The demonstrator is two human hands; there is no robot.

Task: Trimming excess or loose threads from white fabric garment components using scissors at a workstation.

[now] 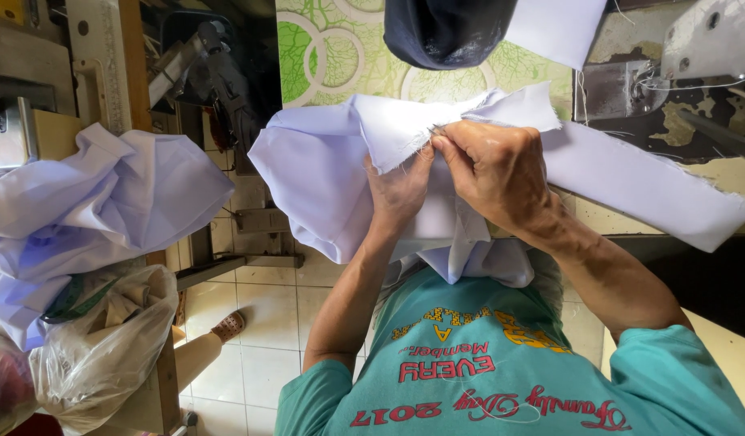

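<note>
Landmark: the frayed raw edge of the pale lavender woven cloth piece, held up above the person's chest and short of the sewing machine counter.

Right hand: just right of the frayed edge, knuckles toward the camera; its fingers are pressed together, pinching the edge at its upper part.

Left hand: directly below and slightly left of the frayed edge, palm toward the cloth; thumb and fingers closed on a fold of the same cloth, touching the right hand's fingertips.

Nearer hand: both meet at the edge; the right pinches the fray itself, the left supports beneath it.

Long axis of cloth: runs left to right from the frayed edge, one broad lobe hanging left of it, a long strip reaching right across the counter.

Loose threads: short strands stand out from the frayed edge, just left of the pinch.

Surroundings: a heap of similar lavender cloth lies well left of the frayed edge; a clear plastic bag sits below that heap; a grey sewing machine head stands up and right of the edge.
</note>
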